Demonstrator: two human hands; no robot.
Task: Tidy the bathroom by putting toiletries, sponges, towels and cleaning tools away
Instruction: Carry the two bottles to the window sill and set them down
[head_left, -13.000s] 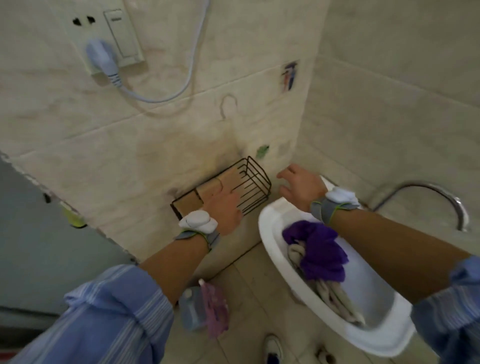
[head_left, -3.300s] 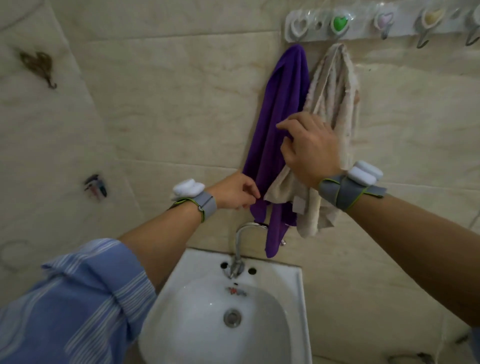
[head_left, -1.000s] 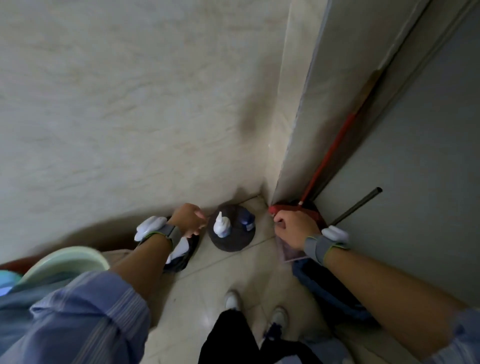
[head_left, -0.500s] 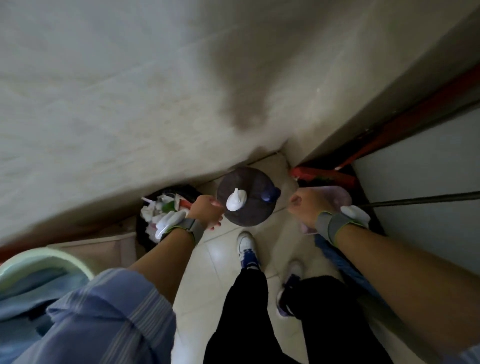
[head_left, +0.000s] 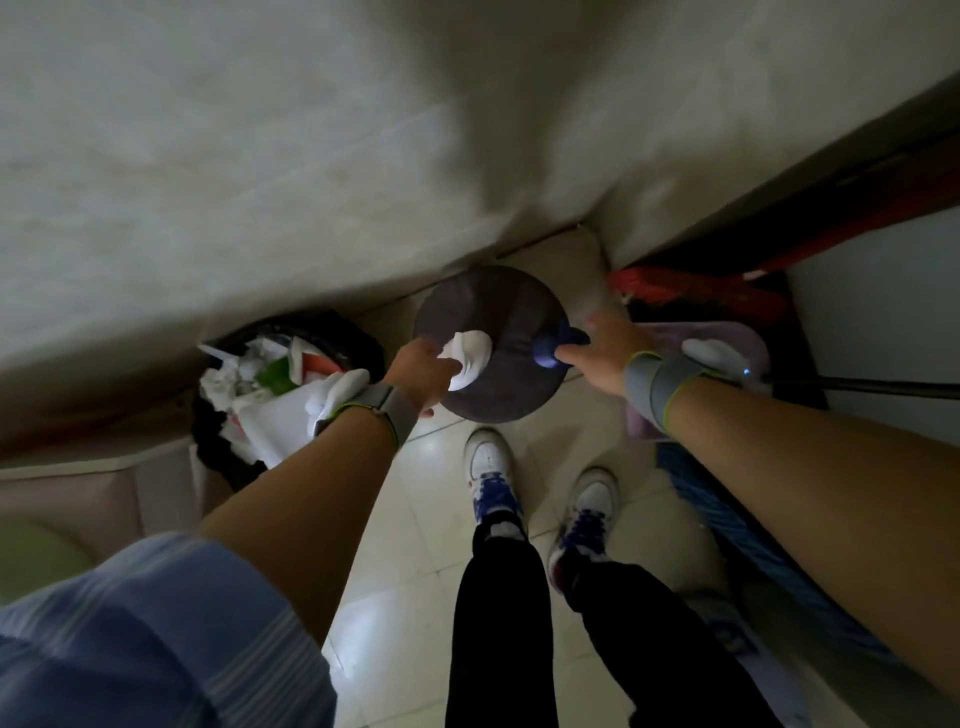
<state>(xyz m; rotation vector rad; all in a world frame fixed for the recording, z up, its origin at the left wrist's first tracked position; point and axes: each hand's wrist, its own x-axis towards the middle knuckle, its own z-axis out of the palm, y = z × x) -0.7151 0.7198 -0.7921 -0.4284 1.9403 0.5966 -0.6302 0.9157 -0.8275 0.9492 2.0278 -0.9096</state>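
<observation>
A: Contents, stool (head_left: 483, 301)?
B: white bottle (head_left: 472, 356) at 9 o'clock, blue bottle (head_left: 548, 353) at 3.
A: Change, hands?
B: Formerly fists; now left hand (head_left: 421, 374) grips white bottle, right hand (head_left: 605, 358) touches blue bottle, fingers spread, grasp unclear.

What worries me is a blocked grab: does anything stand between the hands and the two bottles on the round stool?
Nothing visible does. The left hand touches the white pump bottle and the right hand touches the blue-capped bottle, both standing on the round dark stool. Blur hides whether either grips.
</observation>
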